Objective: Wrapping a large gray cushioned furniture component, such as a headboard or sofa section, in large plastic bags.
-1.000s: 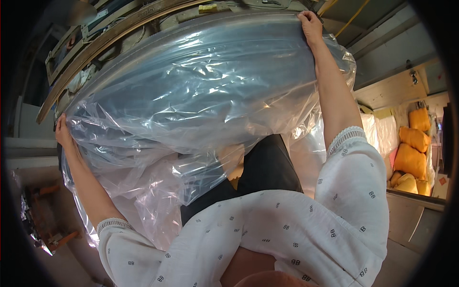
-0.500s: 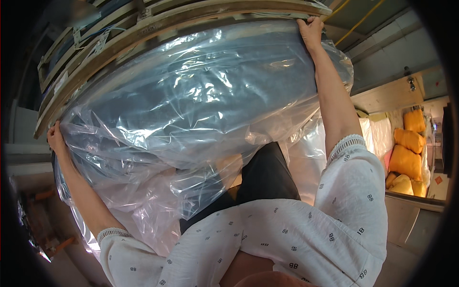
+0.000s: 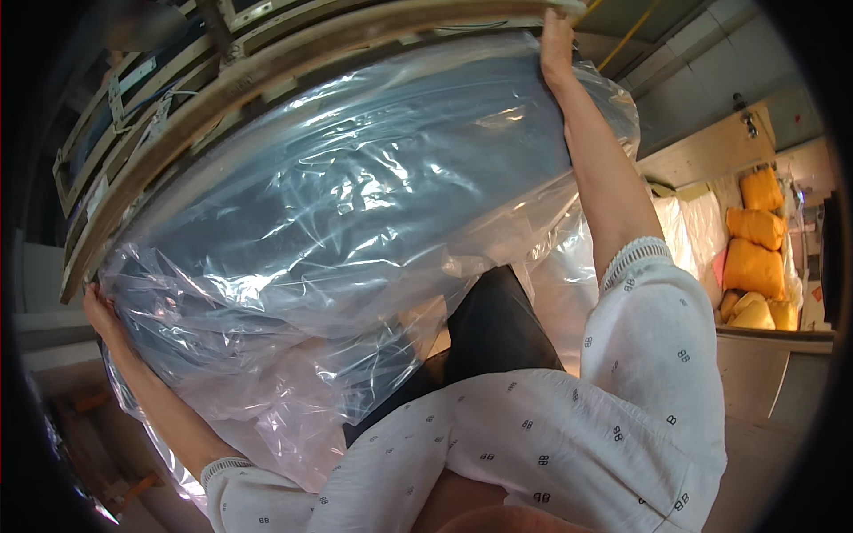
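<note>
I hold up a large grey-blue cushion wrapped in clear crinkled plastic (image 3: 355,204). It fills the upper middle of the view and lies tilted, its right end higher. My left hand (image 3: 99,309) grips the lower left end of the plastic. My right hand (image 3: 556,40) is raised and grips the upper right end. The loose plastic hangs down over my chest between my arms. The top of the bundle sits against a wooden and metal rack frame (image 3: 267,58). Both forearms wear short white patterned sleeves.
Orange filled bags (image 3: 755,253) are stacked at the right against a tan wall. A second clear plastic bundle (image 3: 675,226) lies beside them. A grey bench edge (image 3: 764,355) runs below the bags. Orange parts show low at the left.
The wrapped cushion has risen toward the rack frame. My right hand went higher, and my left hand drifted outward to the left.
</note>
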Demonstrator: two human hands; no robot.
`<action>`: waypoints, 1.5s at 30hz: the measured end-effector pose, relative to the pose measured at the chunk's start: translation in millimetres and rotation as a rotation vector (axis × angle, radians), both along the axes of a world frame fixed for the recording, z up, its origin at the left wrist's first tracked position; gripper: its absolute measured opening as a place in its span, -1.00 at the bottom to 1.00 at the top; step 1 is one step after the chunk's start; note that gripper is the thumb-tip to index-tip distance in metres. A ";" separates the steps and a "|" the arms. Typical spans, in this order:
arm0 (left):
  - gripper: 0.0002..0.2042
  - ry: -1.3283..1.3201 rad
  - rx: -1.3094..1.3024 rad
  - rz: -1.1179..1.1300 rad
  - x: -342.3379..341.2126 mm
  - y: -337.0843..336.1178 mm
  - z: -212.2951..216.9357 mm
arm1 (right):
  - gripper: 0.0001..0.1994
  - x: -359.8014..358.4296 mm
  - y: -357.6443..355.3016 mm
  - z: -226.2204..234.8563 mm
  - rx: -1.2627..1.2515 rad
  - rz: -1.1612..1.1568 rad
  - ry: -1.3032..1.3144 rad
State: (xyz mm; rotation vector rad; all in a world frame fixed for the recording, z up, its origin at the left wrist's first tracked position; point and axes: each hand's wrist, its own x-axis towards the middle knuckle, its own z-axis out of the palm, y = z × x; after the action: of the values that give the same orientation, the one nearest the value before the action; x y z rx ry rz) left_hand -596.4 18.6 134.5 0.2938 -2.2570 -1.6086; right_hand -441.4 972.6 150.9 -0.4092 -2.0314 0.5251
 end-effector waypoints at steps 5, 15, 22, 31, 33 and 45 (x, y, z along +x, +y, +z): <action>-0.62 0.028 -0.386 -0.153 35.0 61.2 36.2 | -0.79 33.5 -53.3 27.5 -0.073 -0.103 0.180; -0.49 0.257 -0.034 0.258 290.2 12.5 177.4 | -0.51 129.1 -170.3 40.3 -0.973 0.610 -0.295; -0.63 0.191 0.067 0.561 410.8 -69.0 174.4 | -0.79 161.1 -214.3 58.9 -0.733 0.929 -0.349; -0.67 -0.548 -1.664 0.480 370.8 -10.1 151.1 | -0.72 222.6 -226.3 67.1 -0.600 0.975 -0.331; -0.72 -0.070 -1.411 -0.006 325.7 72.8 159.9 | -0.71 229.3 -219.8 68.4 -0.595 0.955 -0.346; -0.75 0.554 -0.788 -1.120 301.0 577.9 148.5 | -0.65 243.3 -218.3 69.0 -0.647 0.973 -0.316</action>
State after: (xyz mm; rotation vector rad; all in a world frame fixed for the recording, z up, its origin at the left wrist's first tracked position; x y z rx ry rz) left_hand -295.4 596.5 283.0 -1.6072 -2.3996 -0.7482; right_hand -198.1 754.3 220.0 0.1886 -2.2404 1.8247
